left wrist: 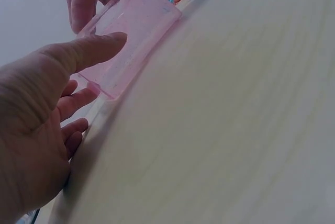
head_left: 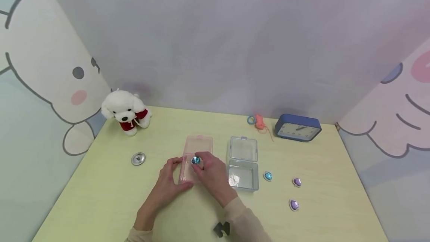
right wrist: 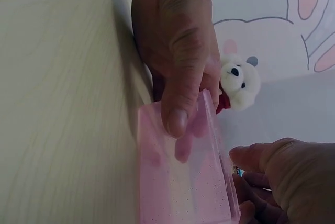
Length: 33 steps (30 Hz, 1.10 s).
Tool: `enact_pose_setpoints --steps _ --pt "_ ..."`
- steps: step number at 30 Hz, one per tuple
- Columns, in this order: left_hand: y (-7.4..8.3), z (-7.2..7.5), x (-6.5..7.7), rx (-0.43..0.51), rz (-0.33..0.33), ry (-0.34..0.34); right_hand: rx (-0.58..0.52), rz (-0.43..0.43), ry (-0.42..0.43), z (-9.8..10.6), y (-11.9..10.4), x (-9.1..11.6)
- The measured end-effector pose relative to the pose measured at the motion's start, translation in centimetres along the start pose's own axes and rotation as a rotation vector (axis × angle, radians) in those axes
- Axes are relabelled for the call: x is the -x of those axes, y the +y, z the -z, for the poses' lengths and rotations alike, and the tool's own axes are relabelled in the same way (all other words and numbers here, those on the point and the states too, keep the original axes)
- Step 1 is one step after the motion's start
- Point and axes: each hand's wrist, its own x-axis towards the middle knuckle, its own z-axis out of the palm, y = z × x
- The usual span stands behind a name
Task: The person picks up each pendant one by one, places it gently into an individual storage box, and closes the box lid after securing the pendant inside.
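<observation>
A pink translucent plastic box (head_left: 189, 171) stands with its lid (head_left: 199, 145) tipped back. My left hand (head_left: 167, 183) steadies it from the left, thumb at the front wall and fingers round the side; the left wrist view shows that thumb (left wrist: 99, 51) against the pink plastic. Between thumb and fingers my right hand (head_left: 213, 173) pinches a blue heart-shaped gem (head_left: 195, 160), over the box's opening. In the right wrist view only a sliver of the gem (right wrist: 238, 171) shows between the fingers.
Right of the pink box sits a clear bluish box (head_left: 250, 176), lid back. Beyond it lie another blue heart gem (head_left: 267, 176) and two purple ones (head_left: 296, 182). A round metal piece (head_left: 138, 158), plush dog (head_left: 124, 111), coral yarn (head_left: 259, 121), blue ring (head_left: 251, 120) and clock (head_left: 298, 127) stand around.
</observation>
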Motion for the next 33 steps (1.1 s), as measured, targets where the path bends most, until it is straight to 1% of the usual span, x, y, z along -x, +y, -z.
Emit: enact_pose_setpoints --steps 5,12,17,19,27,33 --pt "-0.1 -0.2 0.0 0.015 -0.028 0.004 0.015 0.016 -0.020 -0.4 -0.3 -0.2" --pt "-0.3 -0.3 0.0 0.022 -0.033 0.001 0.008 0.015 -0.078 -0.8 -0.6 -0.1" --pt "-0.2 -0.2 -0.1 0.029 -0.043 0.003 0.050 0.047 -0.100 -1.1 -0.5 0.0" --pt "-0.1 -0.2 -0.1 0.030 -0.042 0.005 0.065 0.048 -0.109 -1.2 -0.4 0.0" --pt "-0.1 -0.3 -0.1 0.037 -0.056 0.020 0.125 -0.023 -0.155 -1.9 -0.6 -0.2" --pt "-0.2 -0.2 -0.2 0.016 -0.074 0.039 0.174 -0.060 -0.179 -2.1 -1.0 -0.7"
